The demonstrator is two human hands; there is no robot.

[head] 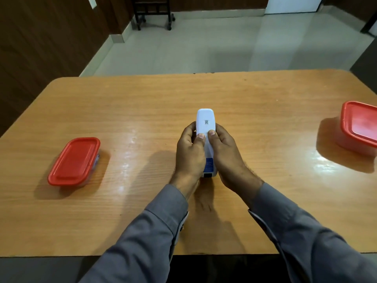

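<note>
White device (205, 117) at centre, with a small black-and-white square code (206, 122) near the far end, a blue label (209, 164) lower down and a black patch (208, 175) at the near end. Bright red lids on two containers: left lid (74, 161) over a clear body, right lid (361, 124) over a pale, red-tinted one. Orange-brown table (142, 103) with fine wood grain and pale glossy patches. Plain grey sleeves (146, 237). Behind, a pale grey-white floor (204, 43) and dark brown wall panels (40, 37).

Left hand (190, 152) and right hand (224, 154) meet, fingers curled, thumbs side by side.
</note>
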